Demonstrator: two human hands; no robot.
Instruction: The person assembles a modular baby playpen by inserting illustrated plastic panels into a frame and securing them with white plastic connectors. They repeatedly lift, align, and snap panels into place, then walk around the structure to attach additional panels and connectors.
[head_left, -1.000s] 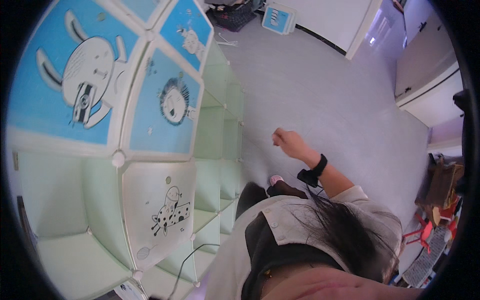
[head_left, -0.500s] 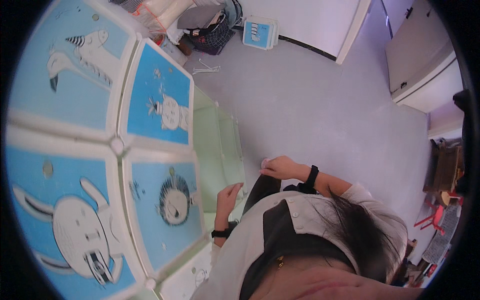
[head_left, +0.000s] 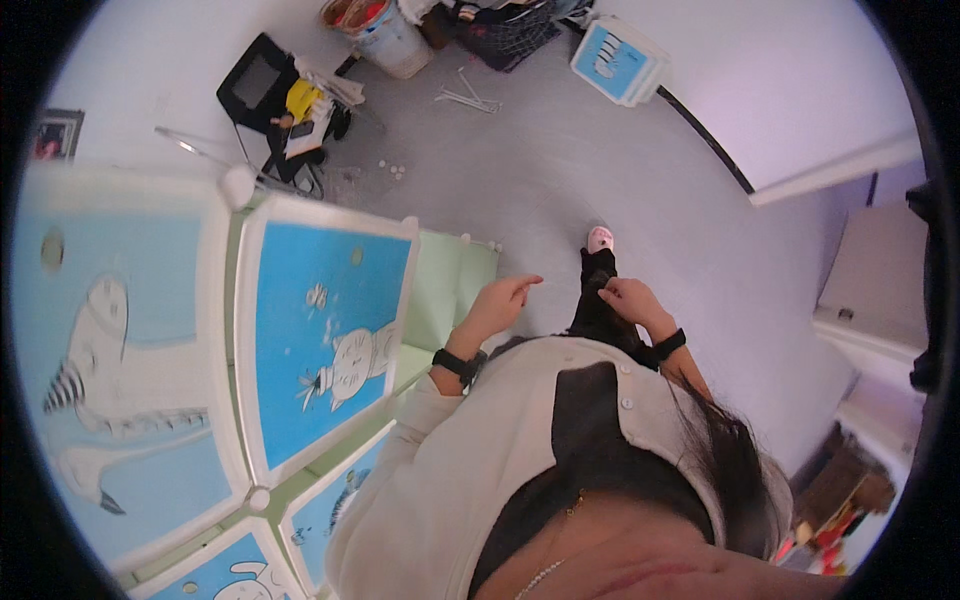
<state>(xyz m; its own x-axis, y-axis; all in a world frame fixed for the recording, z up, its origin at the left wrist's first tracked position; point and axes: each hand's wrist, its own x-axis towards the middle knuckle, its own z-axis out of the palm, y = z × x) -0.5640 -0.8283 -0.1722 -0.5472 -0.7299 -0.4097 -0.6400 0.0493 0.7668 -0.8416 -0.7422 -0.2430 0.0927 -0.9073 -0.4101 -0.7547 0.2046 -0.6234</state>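
A black chair bearing a yellow item stands near a bucket.

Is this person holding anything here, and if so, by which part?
No held thing shows: the left hand has fingers extended forward, and the right hand is loosely curled.

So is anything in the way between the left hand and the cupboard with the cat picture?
Nothing visible: the left hand is to the right of the cupboard, with no object showing between them.
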